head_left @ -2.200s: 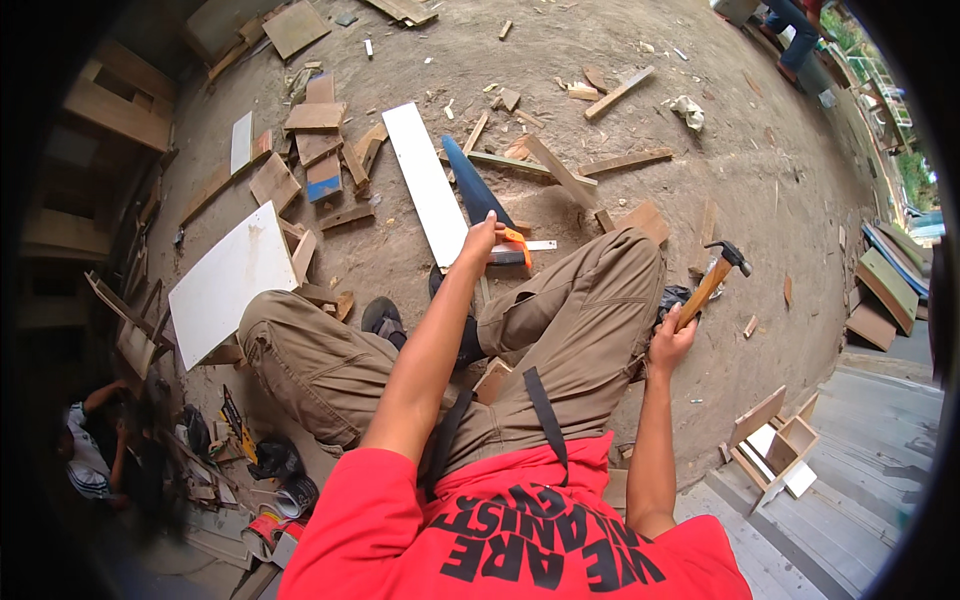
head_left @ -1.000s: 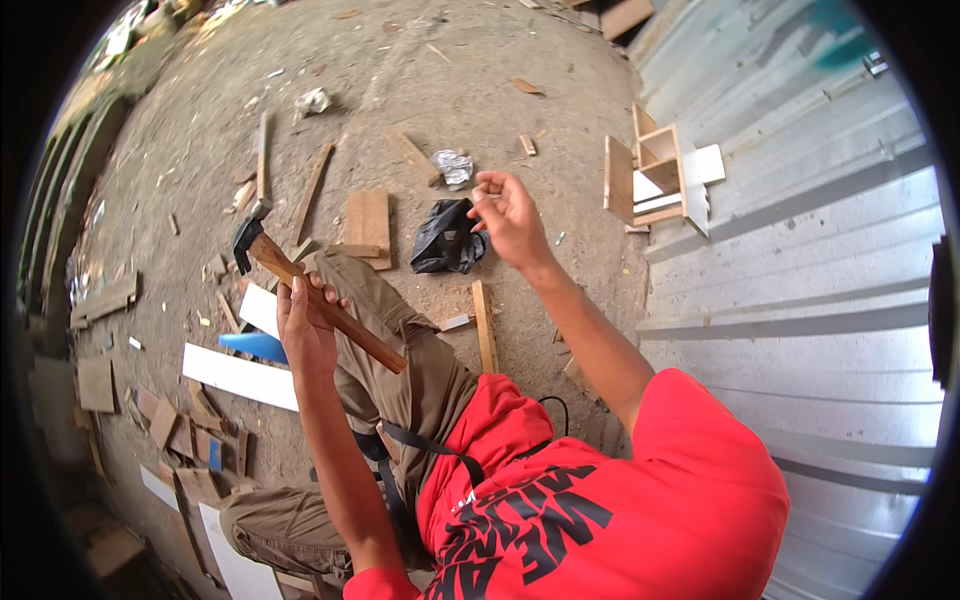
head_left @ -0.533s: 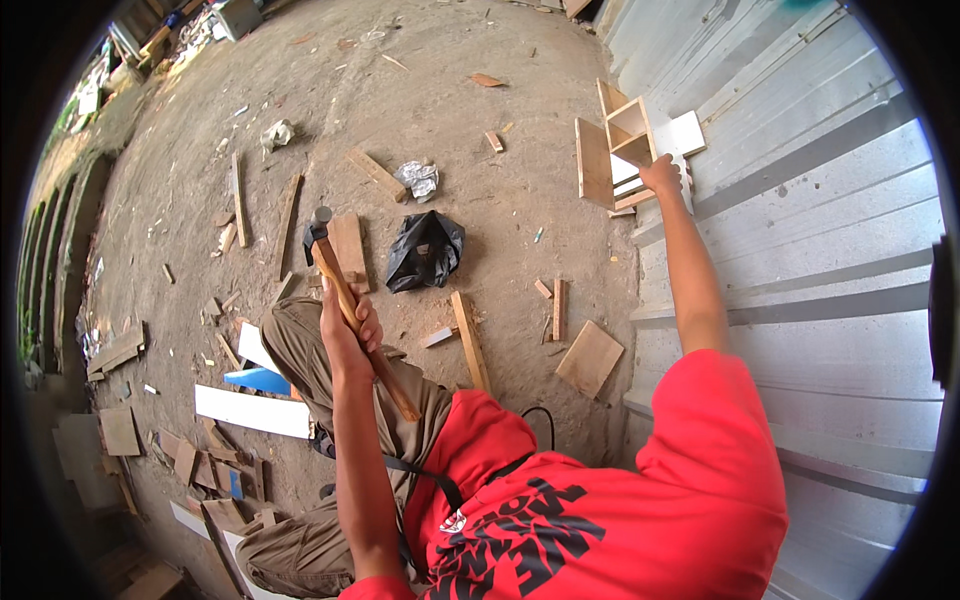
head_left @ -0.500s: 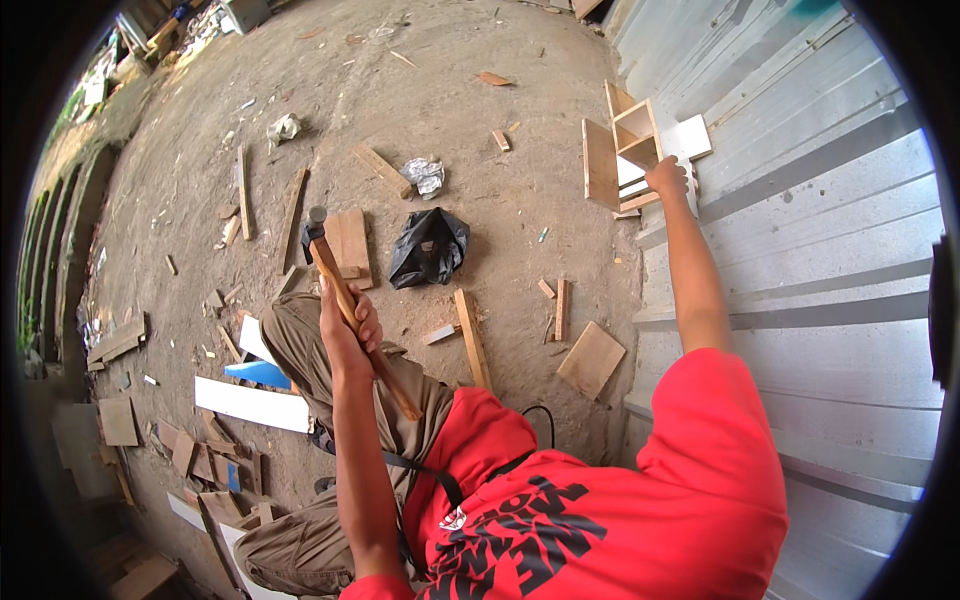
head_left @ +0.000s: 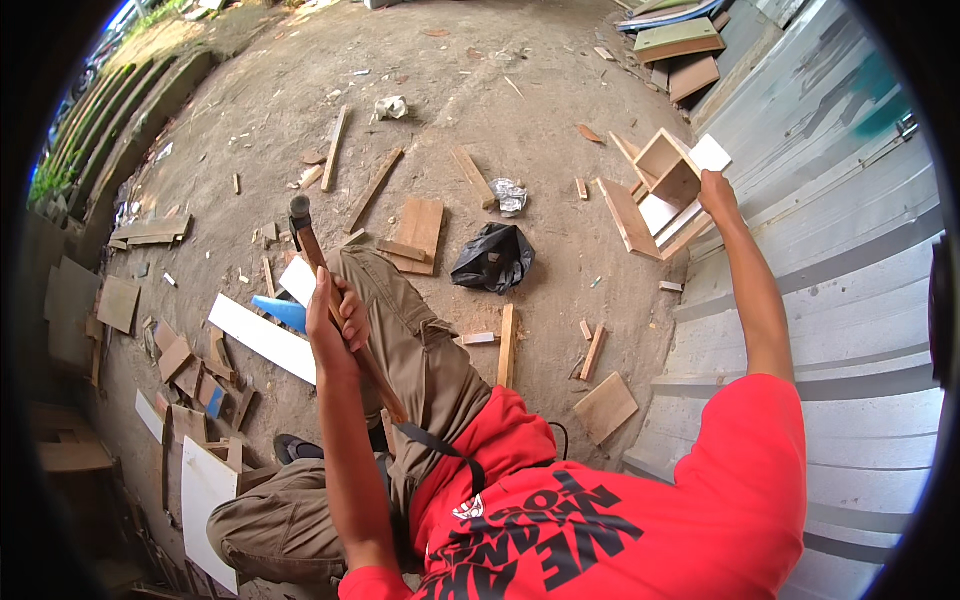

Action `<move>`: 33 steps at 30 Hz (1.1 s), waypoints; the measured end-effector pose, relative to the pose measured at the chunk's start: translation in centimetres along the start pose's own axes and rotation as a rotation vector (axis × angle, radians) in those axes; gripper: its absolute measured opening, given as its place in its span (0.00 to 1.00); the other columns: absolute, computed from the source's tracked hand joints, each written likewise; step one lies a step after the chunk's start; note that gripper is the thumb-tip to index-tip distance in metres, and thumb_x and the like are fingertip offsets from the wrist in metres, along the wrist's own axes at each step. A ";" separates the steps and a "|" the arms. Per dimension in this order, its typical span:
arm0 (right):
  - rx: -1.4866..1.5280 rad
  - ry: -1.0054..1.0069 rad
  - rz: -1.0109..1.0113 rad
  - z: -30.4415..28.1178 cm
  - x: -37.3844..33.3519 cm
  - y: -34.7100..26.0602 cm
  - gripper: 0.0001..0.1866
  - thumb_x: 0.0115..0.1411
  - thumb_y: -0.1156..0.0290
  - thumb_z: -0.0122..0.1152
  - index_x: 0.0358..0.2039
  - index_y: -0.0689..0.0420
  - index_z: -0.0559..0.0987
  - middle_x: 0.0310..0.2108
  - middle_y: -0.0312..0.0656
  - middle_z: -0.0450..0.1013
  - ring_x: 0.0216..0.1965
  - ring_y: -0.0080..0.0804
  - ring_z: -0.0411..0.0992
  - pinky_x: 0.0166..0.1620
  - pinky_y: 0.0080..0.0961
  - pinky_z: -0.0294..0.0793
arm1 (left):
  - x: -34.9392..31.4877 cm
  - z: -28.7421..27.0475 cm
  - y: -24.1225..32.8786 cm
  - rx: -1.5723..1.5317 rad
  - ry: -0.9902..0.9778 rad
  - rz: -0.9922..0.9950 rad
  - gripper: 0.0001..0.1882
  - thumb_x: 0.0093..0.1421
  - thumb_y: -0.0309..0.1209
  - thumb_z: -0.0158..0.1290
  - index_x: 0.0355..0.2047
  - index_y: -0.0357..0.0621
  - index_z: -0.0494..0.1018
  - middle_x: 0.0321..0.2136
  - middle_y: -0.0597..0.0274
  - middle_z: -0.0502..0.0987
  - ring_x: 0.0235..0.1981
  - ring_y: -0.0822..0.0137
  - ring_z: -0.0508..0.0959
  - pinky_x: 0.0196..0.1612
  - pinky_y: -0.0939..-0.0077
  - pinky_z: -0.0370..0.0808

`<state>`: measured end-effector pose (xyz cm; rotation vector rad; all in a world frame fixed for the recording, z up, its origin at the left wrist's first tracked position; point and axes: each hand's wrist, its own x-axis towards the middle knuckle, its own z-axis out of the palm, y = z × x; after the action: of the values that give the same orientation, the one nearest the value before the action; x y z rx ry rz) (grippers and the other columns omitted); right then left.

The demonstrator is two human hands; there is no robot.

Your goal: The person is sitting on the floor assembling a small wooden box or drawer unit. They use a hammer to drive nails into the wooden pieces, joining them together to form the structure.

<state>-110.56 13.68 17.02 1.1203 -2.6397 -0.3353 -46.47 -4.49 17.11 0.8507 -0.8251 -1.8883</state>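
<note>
My left hand (head_left: 338, 312) is wrapped around the wooden handle of a hammer (head_left: 378, 378), whose dark metal head points up and away over my bent leg. At the far right, my right arm is stretched out. My right hand (head_left: 717, 196) grips the edge of a small wooden shelf unit (head_left: 677, 186) with open box compartments and a white panel. The unit is tilted beside the metal wall, and my palm side is hidden. I cannot tell whether its lower edge touches the ground.
A corrugated metal wall (head_left: 800, 340) runs along the right. A black plastic bag (head_left: 492, 258), crumpled foil (head_left: 510, 197) and loose wood strips lie on the concrete floor. Board offcuts (head_left: 190, 370) and a white board (head_left: 262, 338) lie left of my legs. Stacked boards (head_left: 680, 40) stand at far right.
The view has shifted, so the floor things appear farther right. My right hand has moved the shelf unit, which now sits tilted and away from a small offcut. The left hand keeps its hammer grip.
</note>
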 end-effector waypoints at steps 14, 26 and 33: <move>0.233 0.772 -1.059 -22.7 6.0 -37.3 0.28 0.57 0.84 0.48 0.61 0.66 0.67 0.59 0.57 0.69 0.60 0.48 0.68 0.62 0.38 0.71 | -5.9 -10.5 10.7 -0.114 0.395 0.455 0.10 0.66 0.36 0.55 0.32 0.45 0.69 0.13 0.76 0.56 0.08 0.84 0.56 0.07 0.86 0.52; 0.602 0.857 -1.714 -33.2 -9.9 -72.8 0.31 0.64 0.76 0.49 0.67 0.41 0.64 0.61 0.41 0.69 0.41 0.40 0.81 0.39 0.36 0.85 | -19.2 -19.7 14.4 -0.319 0.823 0.733 0.13 0.64 0.27 0.48 0.47 0.34 0.68 0.24 0.63 0.73 0.23 0.69 0.73 0.29 0.75 0.73; 0.582 0.544 -1.951 -30.3 -20.4 -79.5 0.31 0.62 0.75 0.53 0.67 0.50 0.63 0.60 0.47 0.70 0.46 0.47 0.78 0.47 0.38 0.82 | -25.0 -24.7 10.7 -0.281 0.936 0.662 0.07 0.63 0.26 0.49 0.40 0.37 0.71 0.20 0.67 0.68 0.14 0.78 0.64 0.17 0.82 0.63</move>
<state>-34.08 -28.66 18.25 2.9185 -0.4111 0.4334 -12.16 8.70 18.00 0.9842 -0.1888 -0.8325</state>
